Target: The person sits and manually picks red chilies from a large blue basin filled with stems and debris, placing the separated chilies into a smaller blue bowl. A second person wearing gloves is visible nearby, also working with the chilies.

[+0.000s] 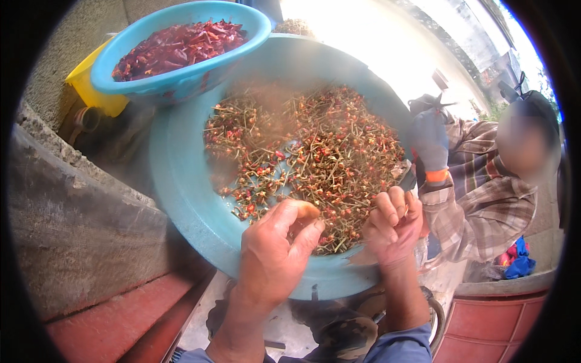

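A large round blue tub [181,181] stands before me, its floor covered by a heap of dried chilli stems and caps [336,159] with red bits. Over the tub's near edge is my left hand [283,242], thumb and forefinger curled close to each other; whether anything small lies between them is not clear. My right hand [392,224] is at the tub's near right side, fingers bent, with something tiny seemingly at the fingertips. A smaller blue basin [109,84] at the upper left holds dried red chilli pieces [181,47].
At the right sits another person [481,181] in a plaid shirt, a grey-gloved hand [429,136] near the tub's rim. A yellow container [97,86] stands under the small basin. A concrete wall [81,218] runs along the left. A blue bag [519,263] lies at the right.
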Demonstrator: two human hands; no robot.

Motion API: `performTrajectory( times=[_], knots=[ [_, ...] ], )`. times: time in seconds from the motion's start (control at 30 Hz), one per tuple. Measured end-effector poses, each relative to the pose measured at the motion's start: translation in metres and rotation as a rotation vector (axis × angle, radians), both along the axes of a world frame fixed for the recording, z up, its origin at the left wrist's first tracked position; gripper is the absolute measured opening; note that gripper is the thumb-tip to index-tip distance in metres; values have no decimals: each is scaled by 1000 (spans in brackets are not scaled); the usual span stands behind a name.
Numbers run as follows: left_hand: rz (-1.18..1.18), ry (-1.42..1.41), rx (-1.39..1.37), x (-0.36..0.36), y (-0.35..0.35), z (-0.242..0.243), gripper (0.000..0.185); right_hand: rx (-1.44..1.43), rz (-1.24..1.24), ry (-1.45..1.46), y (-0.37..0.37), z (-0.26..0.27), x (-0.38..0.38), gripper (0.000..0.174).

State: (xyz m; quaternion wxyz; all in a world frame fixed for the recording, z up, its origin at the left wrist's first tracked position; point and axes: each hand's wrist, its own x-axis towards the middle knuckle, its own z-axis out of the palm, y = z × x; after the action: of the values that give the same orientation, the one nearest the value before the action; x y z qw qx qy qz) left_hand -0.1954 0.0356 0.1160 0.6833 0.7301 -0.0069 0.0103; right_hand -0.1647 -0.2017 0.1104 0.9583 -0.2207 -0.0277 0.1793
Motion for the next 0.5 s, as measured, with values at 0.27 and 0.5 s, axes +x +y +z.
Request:
performTrajectory(
  times=[0.27, 0.5],
  knots=[
    [194, 3, -517, 1, 7, -1, 13, -328, -6, 139, -16, -2, 10, 18],
    [208, -27, -726, 6, 15, -3, 13, -1609, 484, -323, 10, -14, 39, 16]
  ],
)
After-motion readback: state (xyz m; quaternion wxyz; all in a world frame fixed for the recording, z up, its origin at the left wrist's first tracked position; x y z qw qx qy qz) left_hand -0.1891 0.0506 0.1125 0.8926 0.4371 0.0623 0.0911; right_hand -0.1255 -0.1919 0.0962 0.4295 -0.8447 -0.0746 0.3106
